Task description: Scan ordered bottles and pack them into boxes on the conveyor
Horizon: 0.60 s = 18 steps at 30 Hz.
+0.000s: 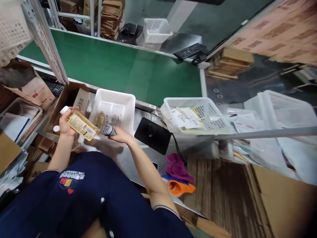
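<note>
My left hand (66, 123) is closed around the neck end of a bottle of yellow liquid (83, 125) with a white cap and a printed label. The bottle lies tilted, its base toward my right hand (120, 135). That hand grips a small grey barcode scanner (108, 130), its head turned toward the bottle's base and label. Behind them sits a white plastic basket (127, 99) with another yellow bottle (99, 120) and a clear labelled package (114, 119) in it. To the left, an open cardboard box (58, 110) holds a white carton (82, 99) and a white-capped item.
A green conveyor belt (119, 66) runs behind the bench. Right of the basket are a black mouse pad with a mouse (151, 134), a cable and a white basket of papers (208, 114). A purple cloth (177, 168) and an orange tape dispenser (182, 187) lie near the front edge.
</note>
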{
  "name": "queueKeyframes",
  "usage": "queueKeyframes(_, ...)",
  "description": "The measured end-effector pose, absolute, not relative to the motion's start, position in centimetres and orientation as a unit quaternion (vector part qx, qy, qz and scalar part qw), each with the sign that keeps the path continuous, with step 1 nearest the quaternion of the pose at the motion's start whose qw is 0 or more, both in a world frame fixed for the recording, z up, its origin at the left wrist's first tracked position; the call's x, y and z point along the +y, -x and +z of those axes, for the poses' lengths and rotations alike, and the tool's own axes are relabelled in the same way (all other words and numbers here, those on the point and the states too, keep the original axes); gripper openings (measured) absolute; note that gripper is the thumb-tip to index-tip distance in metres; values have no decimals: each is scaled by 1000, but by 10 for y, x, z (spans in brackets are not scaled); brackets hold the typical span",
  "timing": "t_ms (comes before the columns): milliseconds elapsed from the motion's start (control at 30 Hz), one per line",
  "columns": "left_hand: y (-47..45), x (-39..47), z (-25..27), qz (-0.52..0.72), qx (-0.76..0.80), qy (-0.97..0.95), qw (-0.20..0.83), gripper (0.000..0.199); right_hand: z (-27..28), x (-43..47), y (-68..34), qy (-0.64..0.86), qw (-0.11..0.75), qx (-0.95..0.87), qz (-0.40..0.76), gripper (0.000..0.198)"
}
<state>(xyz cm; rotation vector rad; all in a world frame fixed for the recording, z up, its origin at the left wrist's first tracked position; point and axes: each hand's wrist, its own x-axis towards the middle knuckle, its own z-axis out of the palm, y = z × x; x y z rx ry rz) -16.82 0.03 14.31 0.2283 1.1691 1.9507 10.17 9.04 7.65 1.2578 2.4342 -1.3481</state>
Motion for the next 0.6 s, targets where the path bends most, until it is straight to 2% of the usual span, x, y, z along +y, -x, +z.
queueKeyframes(133, 169, 1, 143, 777, 479, -88, 399, 47, 81, 85, -100, -415, 47, 789, -449, 37)
queueKeyframes(233, 166, 7, 140, 785, 488, -96, 370, 49, 84, 71, -113, -419, -23, 783, -460, 39)
queueKeyframes(433, 143, 25, 132, 773, 507, -126, 359, 50, 104, 17, -136, -416, -175, 748, -487, 67)
queueKeyframes(600, 119, 44, 118, 733, 526, -156, 403, 57, 119, -12, -150, -414, -233, 731, -490, 67)
